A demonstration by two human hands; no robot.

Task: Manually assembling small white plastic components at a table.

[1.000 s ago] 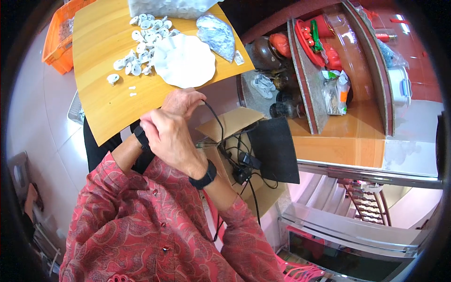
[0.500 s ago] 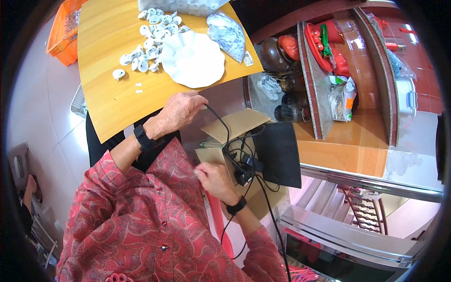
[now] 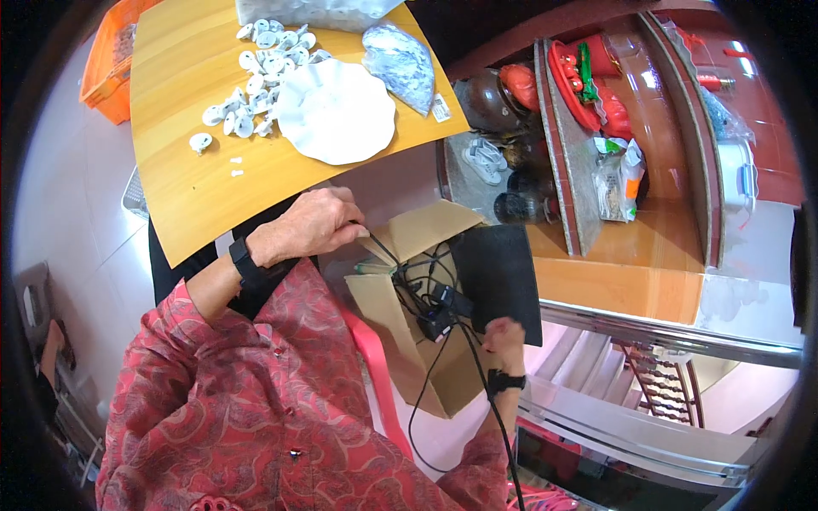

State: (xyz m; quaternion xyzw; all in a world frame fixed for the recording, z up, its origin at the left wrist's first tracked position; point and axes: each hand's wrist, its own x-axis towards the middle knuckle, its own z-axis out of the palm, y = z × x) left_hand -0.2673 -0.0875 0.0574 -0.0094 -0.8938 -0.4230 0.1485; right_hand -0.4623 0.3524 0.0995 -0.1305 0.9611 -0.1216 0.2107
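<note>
A thin black cable (image 3: 383,245) is pinched in my left hand (image 3: 315,223), just below the table's front edge. It runs down into an open cardboard box (image 3: 443,375), where tangled black cables lie with a black adapter (image 3: 452,300). My right hand (image 3: 504,337) is at the box's right side, beside its dark flap (image 3: 498,272). Its fingers look curled and slightly blurred; whatever they may hold is hidden. A thicker black cable (image 3: 483,375) hangs out of the box past my right wrist.
On the wooden table (image 3: 183,204) lie many small white parts (image 3: 264,64), a white wavy-edged disc (image 3: 336,111) and a clear plastic bag (image 3: 399,64). Shelves (image 3: 550,153) with jars and packages stand at right. A pink strip (image 3: 372,349) is beside the box; an orange crate (image 3: 109,64) is far left.
My right hand has moved from the box's left side to its right side. My left hand has come slightly lower and left, still with the cable. The view has shifted a little.
</note>
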